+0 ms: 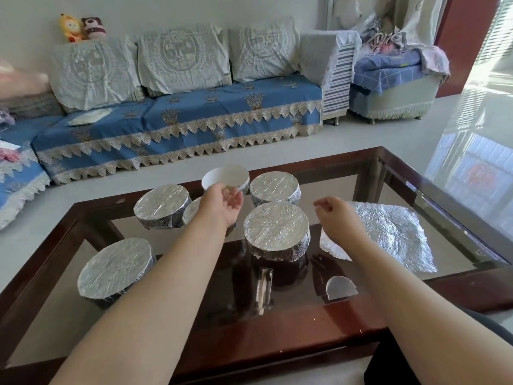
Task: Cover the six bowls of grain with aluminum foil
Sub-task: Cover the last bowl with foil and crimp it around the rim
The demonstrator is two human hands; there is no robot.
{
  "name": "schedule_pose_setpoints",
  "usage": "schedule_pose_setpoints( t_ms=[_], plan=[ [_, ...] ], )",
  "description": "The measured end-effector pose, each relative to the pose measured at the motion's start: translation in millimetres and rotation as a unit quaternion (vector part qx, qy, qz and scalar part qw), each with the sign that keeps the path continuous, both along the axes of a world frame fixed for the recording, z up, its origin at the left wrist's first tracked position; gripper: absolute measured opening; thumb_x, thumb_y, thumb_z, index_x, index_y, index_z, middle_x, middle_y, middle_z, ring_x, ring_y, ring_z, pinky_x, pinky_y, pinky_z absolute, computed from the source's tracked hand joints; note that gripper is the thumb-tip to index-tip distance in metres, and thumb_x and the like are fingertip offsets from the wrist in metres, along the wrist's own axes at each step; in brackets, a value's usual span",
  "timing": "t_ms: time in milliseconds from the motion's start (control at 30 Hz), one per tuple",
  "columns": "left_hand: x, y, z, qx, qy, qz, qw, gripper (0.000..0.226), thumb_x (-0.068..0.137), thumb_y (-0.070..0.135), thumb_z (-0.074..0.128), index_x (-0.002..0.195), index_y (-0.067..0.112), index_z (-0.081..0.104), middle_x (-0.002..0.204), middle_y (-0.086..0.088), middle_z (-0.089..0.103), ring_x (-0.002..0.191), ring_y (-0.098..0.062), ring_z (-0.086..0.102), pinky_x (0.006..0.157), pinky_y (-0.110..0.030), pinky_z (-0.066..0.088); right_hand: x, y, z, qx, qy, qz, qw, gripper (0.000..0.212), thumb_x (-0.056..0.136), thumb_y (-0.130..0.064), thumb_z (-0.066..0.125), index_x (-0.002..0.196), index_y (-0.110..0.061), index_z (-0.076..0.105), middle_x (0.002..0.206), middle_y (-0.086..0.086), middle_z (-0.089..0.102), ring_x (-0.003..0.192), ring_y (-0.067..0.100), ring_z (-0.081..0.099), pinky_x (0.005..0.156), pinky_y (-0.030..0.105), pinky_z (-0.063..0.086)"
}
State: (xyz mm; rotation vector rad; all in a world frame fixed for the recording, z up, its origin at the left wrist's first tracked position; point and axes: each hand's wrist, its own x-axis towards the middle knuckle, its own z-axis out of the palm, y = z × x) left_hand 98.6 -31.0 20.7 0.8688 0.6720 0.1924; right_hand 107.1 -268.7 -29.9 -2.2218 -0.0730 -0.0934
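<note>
Several foil-covered bowls stand on the glass table (pixel 402 173): one near left (pixel 115 269), one at the middle left (pixel 161 205), one in the centre (pixel 276 229), one at the back right (pixel 274 187). Another covered bowl (pixel 191 211) is mostly hidden behind my left arm. An uncovered white bowl (pixel 224 177) stands at the back. My left hand (pixel 224 202) hovers open, palm up, just in front of it. My right hand (pixel 334 213) hangs with loosely curled fingers, holding nothing, over the left edge of a loose crinkled foil sheet (pixel 388 234).
A small wrapped packet (pixel 263 290) and a white half-disc (pixel 341 286) lie on the dark lower part of the table. Behind the table are a blue-covered sofa (pixel 180 118) and an armchair (pixel 394 79). Shiny floor lies to the right.
</note>
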Motion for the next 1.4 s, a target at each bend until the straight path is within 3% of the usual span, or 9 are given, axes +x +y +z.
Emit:
schedule_pose_setpoints(
  t_ms=[167,333,567,733,833,933,1133,1233,1400],
  plan=[
    [45,-13,21,-0.064,0.061,0.013,0.996,0.061,0.099,0.021,0.056,0.150,0.004,0.026,0.144,-0.016,0.046,0.133,-0.028,0.048,0.110,-0.038,0.039,8,-2,-2,-0.003,-0.007,-0.015,1.000,0.027,0.098,-0.024,0.048,0.117,-0.018,0.066,0.113,-0.002,0.069,0.094,0.017,0.062,0.082,0.031,0.048],
    [66,-24,21,-0.048,0.150,0.046,0.986,0.046,0.097,0.024,0.056,0.139,0.015,0.040,0.135,-0.003,0.048,0.130,-0.022,0.041,0.114,-0.035,0.031,17,-11,-10,-0.005,0.021,-0.036,0.999,0.027,0.097,-0.026,0.048,0.113,-0.018,0.068,0.111,-0.003,0.070,0.093,0.016,0.062,0.077,0.029,0.044],
    [99,-20,-6,0.038,0.203,-0.019,0.978,0.024,0.100,0.018,0.040,0.085,0.000,0.039,0.127,-0.015,0.053,0.113,-0.031,0.045,0.086,-0.033,0.036,22,-14,-17,-0.021,0.033,-0.043,0.998,0.024,0.096,-0.025,0.049,0.108,-0.017,0.068,0.098,-0.001,0.070,0.085,0.019,0.064,0.077,0.033,0.051],
    [100,-26,-26,0.098,0.178,-0.041,0.978,0.044,0.106,0.030,0.026,0.072,0.002,0.030,0.078,-0.013,0.033,0.077,-0.036,0.037,0.064,-0.028,0.042,24,-13,-20,-0.037,0.055,-0.050,0.997,0.026,0.097,-0.031,0.048,0.111,-0.019,0.066,0.097,-0.002,0.070,0.085,0.022,0.064,0.077,0.033,0.051],
    [105,-19,-25,0.094,0.211,-0.037,0.972,0.035,0.102,0.022,0.037,0.073,0.002,0.038,0.082,-0.011,0.048,0.088,-0.027,0.050,0.068,-0.023,0.045,21,-9,-22,-0.047,0.059,-0.042,0.996,0.025,0.098,-0.028,0.048,0.110,-0.017,0.066,0.095,-0.001,0.069,0.085,0.021,0.064,0.076,0.033,0.051],
    [112,-16,-29,0.091,0.183,-0.050,0.978,0.040,0.107,0.018,0.026,0.071,0.002,0.033,0.077,-0.014,0.038,0.065,-0.024,0.041,0.059,-0.020,0.047,19,-4,-24,-0.074,0.068,-0.034,0.994,0.023,0.098,-0.028,0.046,0.112,-0.021,0.063,0.100,-0.003,0.066,0.090,0.020,0.061,0.081,0.034,0.050],
    [106,1,2,0.071,0.152,0.019,0.986,0.028,0.104,0.034,0.038,0.116,0.016,0.056,0.105,-0.001,0.064,0.108,-0.018,0.063,0.097,-0.033,0.047,20,-4,-23,-0.073,0.079,-0.038,0.993,0.030,0.098,-0.020,0.041,0.120,-0.020,0.061,0.114,0.000,0.067,0.100,0.022,0.061,0.084,0.034,0.049],
    [92,9,16,0.078,0.111,0.002,0.991,0.046,0.106,0.029,0.024,0.148,0.011,0.036,0.137,-0.009,0.058,0.128,-0.023,0.055,0.112,-0.038,0.036,18,-2,-23,-0.092,0.085,-0.028,0.992,0.032,0.098,-0.018,0.040,0.121,-0.018,0.061,0.115,0.002,0.067,0.101,0.024,0.061,0.078,0.031,0.046],
    [63,23,27,0.109,0.070,-0.044,0.991,0.039,0.103,0.010,0.023,0.130,-0.008,0.044,0.114,-0.027,0.061,0.107,-0.033,0.063,0.107,-0.043,0.045,13,0,-21,-0.108,0.089,-0.017,0.990,0.031,0.098,-0.019,0.039,0.121,-0.016,0.059,0.120,0.005,0.066,0.106,0.027,0.061,0.082,0.032,0.046]
  ],
)
